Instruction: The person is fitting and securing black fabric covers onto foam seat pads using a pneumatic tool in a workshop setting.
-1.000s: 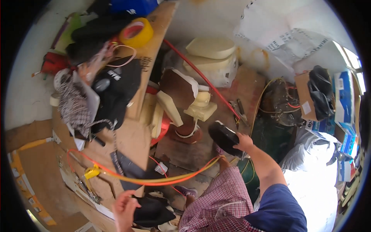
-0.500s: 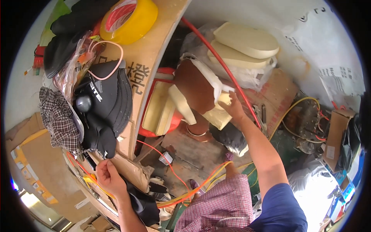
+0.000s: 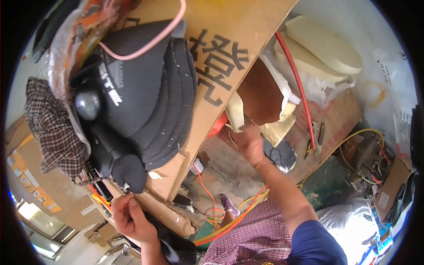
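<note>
My left hand (image 3: 133, 217) is closed at the lower left, thumb against curled fingers; what it pinches, if anything, I cannot make out. Just above it hangs a black foam flap (image 3: 129, 171), beside a stack of dark, curved foam sheets (image 3: 159, 92) on a cardboard surface (image 3: 240, 24). My right hand (image 3: 248, 143) reaches down beyond that surface, at the lower edge of a brown sheet (image 3: 261, 95) with pale edges. Its fingers overlap the end of a cream strip (image 3: 235, 112) and are partly hidden. A yellowish cream piece (image 3: 279, 130) lies to its right.
Pale sole-shaped pads (image 3: 324, 44) are stacked at the far right. A red hose (image 3: 297, 79) slants down past them to a pair of pliers (image 3: 317, 145). Orange and yellow cords (image 3: 238, 223) cross near my legs. A checked cloth (image 3: 55, 128) bunches at the left.
My right hand has moved left and down from the cream piece to the brown sheet's lower edge. The view has shifted left and closer to the dark sheets. My left hand stays closed.
</note>
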Demonstrator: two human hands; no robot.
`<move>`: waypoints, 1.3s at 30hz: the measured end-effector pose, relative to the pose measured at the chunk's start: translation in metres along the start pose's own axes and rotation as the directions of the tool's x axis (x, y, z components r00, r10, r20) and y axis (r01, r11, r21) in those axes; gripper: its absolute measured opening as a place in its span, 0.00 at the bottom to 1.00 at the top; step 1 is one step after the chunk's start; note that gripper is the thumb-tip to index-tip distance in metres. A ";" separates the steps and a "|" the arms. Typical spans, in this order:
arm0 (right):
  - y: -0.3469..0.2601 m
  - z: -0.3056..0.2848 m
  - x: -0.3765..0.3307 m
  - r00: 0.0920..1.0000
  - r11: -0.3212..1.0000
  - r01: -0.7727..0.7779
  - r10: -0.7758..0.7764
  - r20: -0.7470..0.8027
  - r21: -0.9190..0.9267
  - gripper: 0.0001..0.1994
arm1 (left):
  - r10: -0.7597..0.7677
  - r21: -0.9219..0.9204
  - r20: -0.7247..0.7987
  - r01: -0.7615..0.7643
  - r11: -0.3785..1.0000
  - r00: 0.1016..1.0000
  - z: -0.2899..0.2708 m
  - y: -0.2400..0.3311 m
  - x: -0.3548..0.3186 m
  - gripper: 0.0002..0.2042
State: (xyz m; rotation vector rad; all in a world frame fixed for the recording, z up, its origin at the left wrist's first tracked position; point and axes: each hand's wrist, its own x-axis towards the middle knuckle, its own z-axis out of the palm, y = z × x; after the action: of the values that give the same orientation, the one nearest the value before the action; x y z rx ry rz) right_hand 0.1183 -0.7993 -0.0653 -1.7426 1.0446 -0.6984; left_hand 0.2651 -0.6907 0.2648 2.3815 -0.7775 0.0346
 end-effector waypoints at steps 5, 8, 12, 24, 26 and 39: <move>0.117 0.048 -0.140 0.882 0.910 -0.412 0.413 0.229 -0.053 0.12 | 0.015 -0.013 -0.013 -0.015 1.000 1.000 0.005 0.000 -0.002 0.05; 0.144 0.028 -0.155 0.488 0.508 -0.859 0.851 0.195 -0.067 0.10 | -0.045 -0.032 -0.038 0.043 0.999 0.998 0.001 0.001 -0.001 0.05; 0.172 -0.039 -0.134 0.281 0.154 -0.864 0.937 0.206 0.480 0.15 | -0.083 -0.107 -0.074 0.075 0.991 0.994 -0.002 -0.001 0.003 0.05; 0.167 -0.058 -0.066 0.316 -0.317 -0.432 0.824 0.471 0.844 0.17 | 0.001 -0.072 -0.033 -0.004 0.997 0.999 -0.009 -0.017 0.011 0.05; 0.175 -0.062 -0.073 0.310 -0.267 -0.435 0.852 0.421 0.860 0.16 | 0.018 -0.045 -0.007 -0.018 0.999 1.000 -0.006 -0.024 0.012 0.06; 0.151 -0.101 -0.086 0.505 0.523 -0.785 0.851 -0.146 0.331 0.20 | 0.062 -0.018 0.008 -0.061 0.998 0.998 -0.011 -0.028 0.016 0.03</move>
State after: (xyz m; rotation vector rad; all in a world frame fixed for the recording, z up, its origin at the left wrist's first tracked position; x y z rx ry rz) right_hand -0.0554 -0.7942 -0.1662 -0.7429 1.7535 -0.4033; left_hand 0.2953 -0.6752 0.2609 2.3417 -0.8517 0.0425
